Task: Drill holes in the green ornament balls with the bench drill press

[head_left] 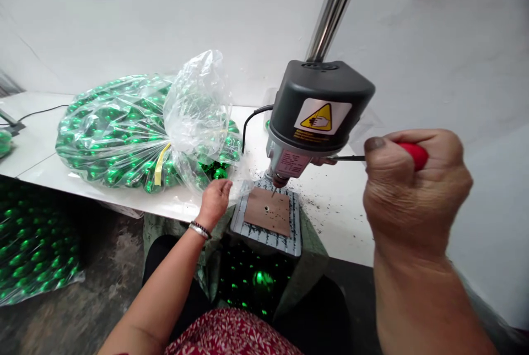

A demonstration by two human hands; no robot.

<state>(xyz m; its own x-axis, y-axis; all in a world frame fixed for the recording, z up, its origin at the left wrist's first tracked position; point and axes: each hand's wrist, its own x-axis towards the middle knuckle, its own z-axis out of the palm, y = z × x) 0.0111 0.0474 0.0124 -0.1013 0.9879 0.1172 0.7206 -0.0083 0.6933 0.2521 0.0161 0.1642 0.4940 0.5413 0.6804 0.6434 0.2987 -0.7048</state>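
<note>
A grey and black drill press (322,107) stands on the white table, its bit over a brown board (268,211) with a small hole. The board lies on the slotted metal base (294,222), which is strewn with dark shavings. On the right, my right hand (415,178) is wrapped round the red knob (419,156) of the press lever. Left of the base, my left hand (215,198) has its fingers pressed together beside the open bag of shiny green balls (219,167); what they hold, if anything, is too small to make out.
A tied clear bag of green balls (115,134) fills the table's left part. Another bag (37,245) is low at the left. More green balls (262,278) lie below the drill base, between my legs. A black cable (247,123) runs behind the press.
</note>
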